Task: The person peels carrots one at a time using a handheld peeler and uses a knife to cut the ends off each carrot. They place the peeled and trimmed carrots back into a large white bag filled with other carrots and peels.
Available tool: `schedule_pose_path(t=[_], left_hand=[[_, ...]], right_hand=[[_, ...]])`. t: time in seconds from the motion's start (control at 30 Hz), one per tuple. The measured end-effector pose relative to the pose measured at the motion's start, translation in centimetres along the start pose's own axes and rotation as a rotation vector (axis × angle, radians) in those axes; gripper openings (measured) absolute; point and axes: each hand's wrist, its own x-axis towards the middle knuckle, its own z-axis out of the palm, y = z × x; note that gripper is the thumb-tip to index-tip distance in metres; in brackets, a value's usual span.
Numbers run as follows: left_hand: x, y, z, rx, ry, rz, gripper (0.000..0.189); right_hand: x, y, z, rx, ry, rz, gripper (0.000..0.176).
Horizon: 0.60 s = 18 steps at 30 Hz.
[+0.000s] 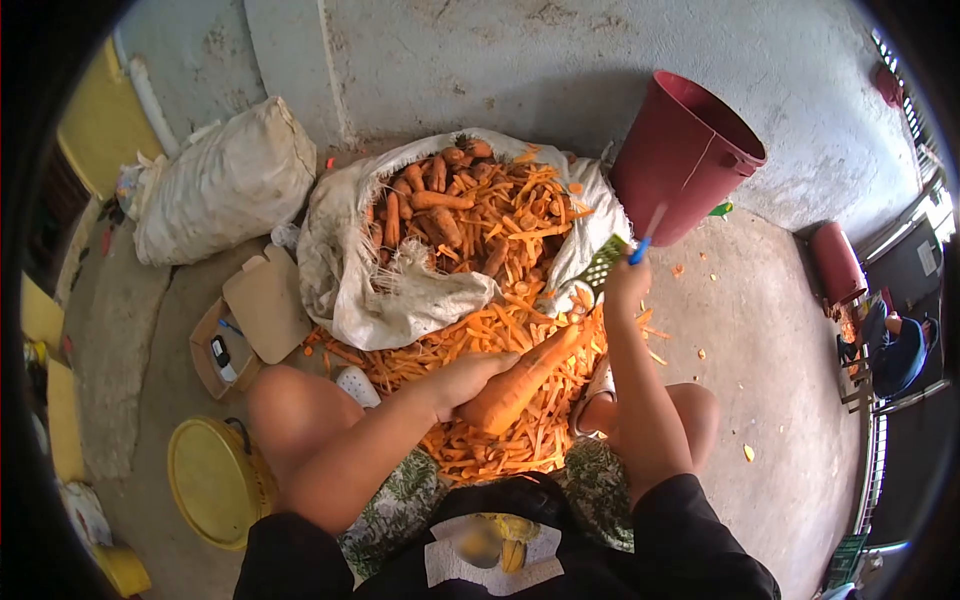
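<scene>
A large, partly peeled carrot (520, 388) points up and away over the heap, its thick end in the closed fingers of my left hand (470, 382). My right hand (627, 285), to the right of the carrot's thin end, is closed around a blue-handled knife (640, 250) whose narrow blade is blurred. A green perforated piece (604, 263) shows beside that hand, against the sack. Orange carrot peels (490, 455) pile up between my feet. Beyond them, an open white woven sack (345, 290) contains unpeeled carrots (440, 205) with more peels lying over them.
A tall dark red bin (670, 160) stands by the wall behind the sack. Left are a full woven sack (230, 185), an open cardboard box (265, 305) and a yellow lidded bucket (215, 485). Far right, a person in blue (900, 350) sits near another red bin (838, 262).
</scene>
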Motion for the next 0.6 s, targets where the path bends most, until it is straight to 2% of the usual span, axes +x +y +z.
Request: schedule_pose_path(t=[0.03, 0.1, 0.17, 0.2, 0.27, 0.33, 0.4, 0.53, 0.6], left_hand=[[-0.5, 0.5, 0.4, -0.031, 0.029, -0.005, 0.040], [0.3, 0.2, -0.4, -0.099, 0.047, 0.027, 0.042], [0.7, 0.6, -0.8, -0.205, 0.054, 0.046, 0.039], [0.9, 0.8, -1.0, -0.304, 0.065, 0.062, 0.036], [1.8, 0.3, -1.3, -0.364, 0.057, 0.110, 0.033], [1.8, 0.5, -1.2, -0.368, 0.059, 0.104, 0.034], [1.7, 0.6, -1.2, -0.376, 0.059, 0.096, 0.034], [1.9, 0.4, -1.1, -0.397, 0.055, 0.099, 0.035], [2.1, 0.3, -1.3, -0.402, 0.051, 0.107, 0.035]], right_hand=[[-0.1, 0.0, 0.1, 0.002, 0.000, 0.002, 0.027], [-0.7, -1.1, -0.1, 0.443, -0.095, -0.019, 0.029], [-3.9, -3.5, -0.2, 0.509, -0.298, 0.073, 0.027], [-6.5, -5.9, -1.5, 0.492, -0.415, 0.081, 0.025], [-9.3, -6.4, -1.4, 0.543, -0.582, 0.050, 0.021], [-11.2, -6.4, -1.2, 0.482, -0.549, -0.144, 0.017], [-11.5, -6.3, -1.5, 0.281, -0.576, -0.205, 0.018], [-11.8, -6.2, -1.5, 0.212, -0.545, -0.241, 0.019], [-12.0, -5.6, -1.2, 0.288, -0.509, -0.244, 0.024]])
